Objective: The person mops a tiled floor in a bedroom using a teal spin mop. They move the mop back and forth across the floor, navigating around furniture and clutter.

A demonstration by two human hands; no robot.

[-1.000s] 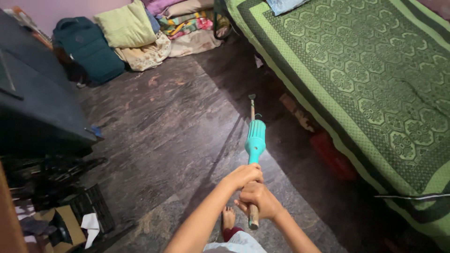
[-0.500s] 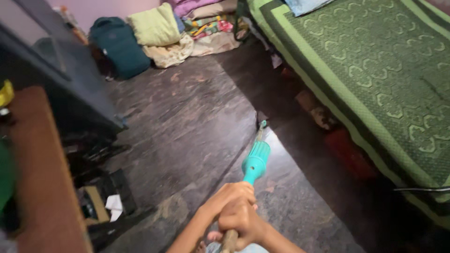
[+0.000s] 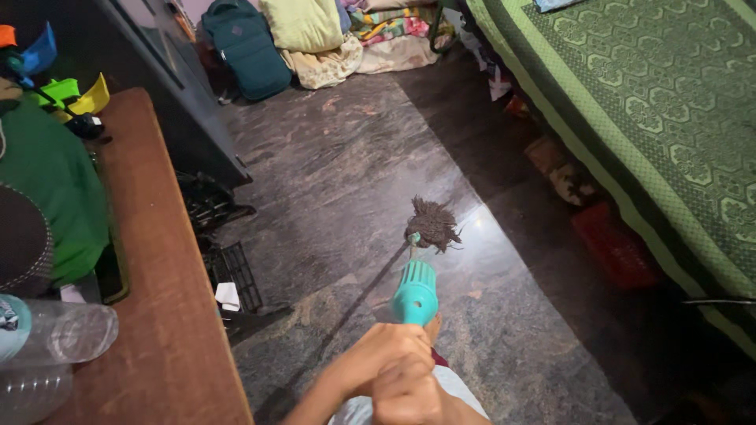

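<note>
Both hands, left hand (image 3: 370, 358) and right hand (image 3: 413, 389), clench the mop's stick just behind its teal plastic collar (image 3: 415, 293). The dark stringy mop head (image 3: 431, 223) rests on the stone floor (image 3: 331, 173) beside the green bed (image 3: 654, 110); it looks light, floppy, best gripped high.

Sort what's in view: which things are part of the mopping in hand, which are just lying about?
In use:
- mop handle with teal collar, gripped by left hand and right hand
- dark string mop head
- stone floor under it

Lying about:
- wooden table
- plastic bottles
- green bed
- teal backpack
- pile of bedding
</note>
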